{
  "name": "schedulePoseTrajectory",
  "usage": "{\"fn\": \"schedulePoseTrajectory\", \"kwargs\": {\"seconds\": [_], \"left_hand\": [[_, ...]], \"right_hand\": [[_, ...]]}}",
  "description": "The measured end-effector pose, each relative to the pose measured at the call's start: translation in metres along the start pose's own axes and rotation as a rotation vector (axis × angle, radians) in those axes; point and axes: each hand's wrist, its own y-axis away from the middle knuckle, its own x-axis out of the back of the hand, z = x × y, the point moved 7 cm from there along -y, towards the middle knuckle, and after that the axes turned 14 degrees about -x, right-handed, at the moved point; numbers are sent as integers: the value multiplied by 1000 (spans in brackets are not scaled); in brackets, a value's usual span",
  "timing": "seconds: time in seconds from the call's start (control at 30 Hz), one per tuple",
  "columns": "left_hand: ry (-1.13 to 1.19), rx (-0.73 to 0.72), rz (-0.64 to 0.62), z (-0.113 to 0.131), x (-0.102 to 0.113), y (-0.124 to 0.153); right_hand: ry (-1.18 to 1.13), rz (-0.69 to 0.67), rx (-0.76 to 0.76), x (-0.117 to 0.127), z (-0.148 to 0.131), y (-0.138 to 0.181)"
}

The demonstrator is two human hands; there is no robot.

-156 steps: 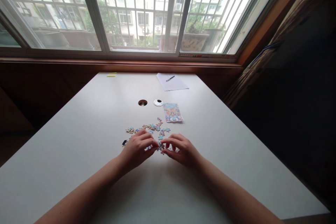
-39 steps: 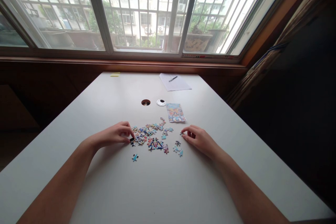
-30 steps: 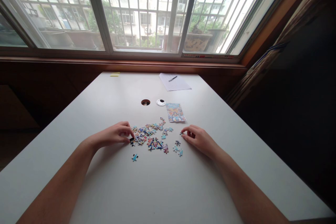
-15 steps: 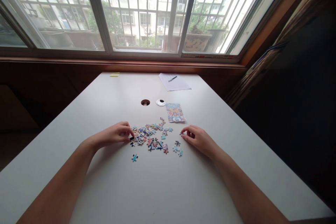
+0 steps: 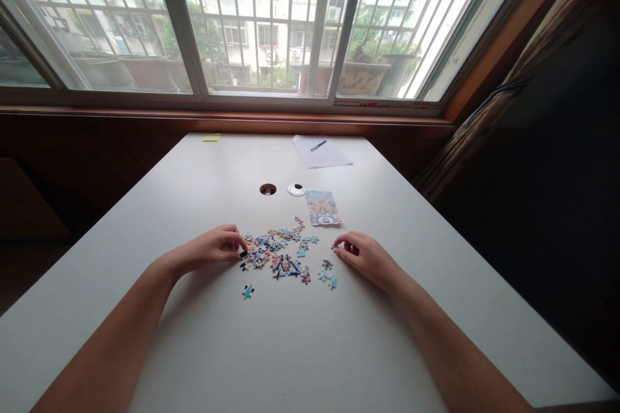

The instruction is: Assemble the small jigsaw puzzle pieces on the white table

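Several small colourful puzzle pieces (image 5: 281, 251) lie scattered on the white table (image 5: 290, 348). My left hand (image 5: 213, 248) rests at the left edge of the scatter, fingers curled, its fingertips pinching a dark piece (image 5: 243, 256). My right hand (image 5: 365, 257) rests at the right edge, fingers curled, with thumb and forefinger pinched on a small piece (image 5: 334, 246). A lone blue piece (image 5: 248, 291) lies nearer to me. A colourful picture card (image 5: 322, 208) lies just beyond the pieces.
A round cable hole (image 5: 268, 189) and its white cap (image 5: 296, 189) sit behind the pieces. Farther back lie a paper sheet (image 5: 322, 151) with a pen (image 5: 318, 144) and a yellow sticky note (image 5: 212, 137). A barred window runs along the far wall; a dark curtain hangs at right.
Five seconds ago both hands met over the pieces in the middle; they have since spread to the left and right edges. Over the last second nothing has visibly moved.
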Motion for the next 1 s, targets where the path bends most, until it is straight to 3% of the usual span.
{"fn": "schedulePoseTrajectory", "kwargs": {"seconds": [1.0], "left_hand": [[29, 21, 28, 1, -1, 0]], "right_hand": [[14, -13, 7, 0, -4, 1]]}}
